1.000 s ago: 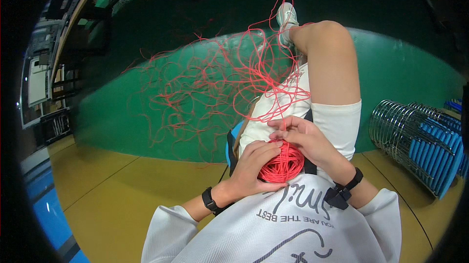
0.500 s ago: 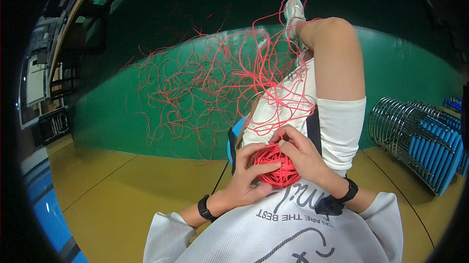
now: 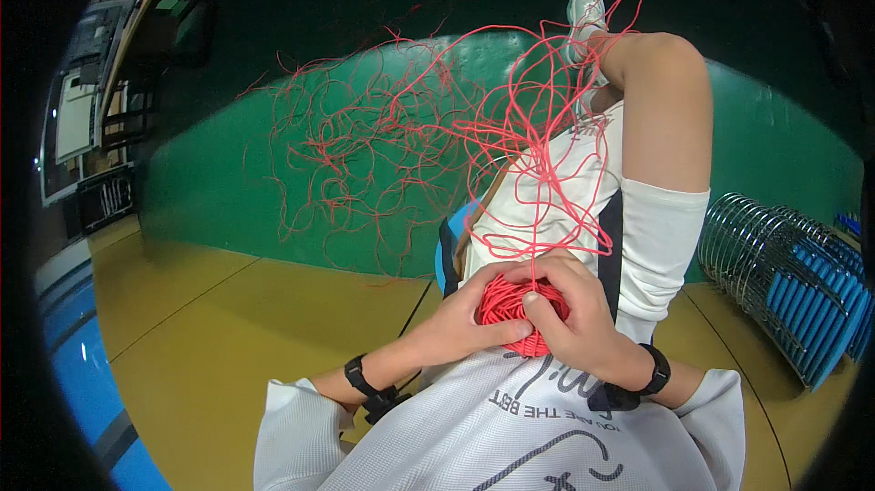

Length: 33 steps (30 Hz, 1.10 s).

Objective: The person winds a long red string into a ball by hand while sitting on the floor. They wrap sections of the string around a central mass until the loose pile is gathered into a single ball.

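A ball of red cord [image 3: 510, 304] rests against my shirt front, above my lap. My left hand [image 3: 469, 318] cups its left side, with the thumb laid across the front. Curled over the right side is my right hand [image 3: 576, 313], its thumb pressing on the wound strands. From the top of the ball one strand runs up to loose loops of red cord [image 3: 540, 163] lying over my white shorts. More tangled red cord [image 3: 355, 144] spreads across the green floor on the left, and a few loops reach past my shoe.
My bent right leg [image 3: 670, 117] and a white shoe [image 3: 586, 12] stand among the cord. Blue folding chairs with metal frames [image 3: 802, 299] are stacked at right. Yellow floor [image 3: 228, 327] lies nearer me. Dark furniture lines the far left; a glossy blue surface [image 3: 87, 363] is at lower left.
My left fingers have shifted to wrap the ball's side, and my right thumb has moved down onto its front. The loops over my lap have shifted; the whole view has turned slightly.
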### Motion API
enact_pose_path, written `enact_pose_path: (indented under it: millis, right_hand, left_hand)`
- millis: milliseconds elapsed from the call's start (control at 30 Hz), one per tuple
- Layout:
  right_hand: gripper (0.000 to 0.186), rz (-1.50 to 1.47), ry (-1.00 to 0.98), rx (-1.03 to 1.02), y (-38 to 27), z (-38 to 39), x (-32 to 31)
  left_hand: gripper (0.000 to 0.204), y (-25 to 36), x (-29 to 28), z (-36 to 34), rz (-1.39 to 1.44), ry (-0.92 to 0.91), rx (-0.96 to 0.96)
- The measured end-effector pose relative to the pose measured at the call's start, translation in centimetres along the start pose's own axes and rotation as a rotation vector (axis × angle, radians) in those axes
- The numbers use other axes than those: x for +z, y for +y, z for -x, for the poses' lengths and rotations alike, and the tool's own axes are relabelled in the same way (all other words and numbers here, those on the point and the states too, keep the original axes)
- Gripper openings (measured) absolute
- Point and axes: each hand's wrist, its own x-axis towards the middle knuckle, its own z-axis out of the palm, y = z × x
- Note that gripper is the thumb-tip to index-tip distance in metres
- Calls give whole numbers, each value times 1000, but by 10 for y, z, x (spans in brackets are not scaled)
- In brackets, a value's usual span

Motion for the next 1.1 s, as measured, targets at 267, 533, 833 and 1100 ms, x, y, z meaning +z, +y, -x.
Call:
enact_pose_path:
  millis: [267, 533, 833, 1100]
  right_hand:
    - [17, 140, 138, -416, 1, -52, -15]
    - [22, 80, 212, -236, 13, -73, -14]
    - [33, -258, -6, 266, 57, -62, -35]
    - [30, -83, -238, 353, 43, -65, -54]
  left_hand:
    - [82, 41, -22, -37, -26, -30, 216]
    - [94, 22, -27, -60, -55, 164, 462]
    - [92, -2, -30, -78, -586, 86, 642]
    - [82, -4, -28, -71, -845, 42, 781]
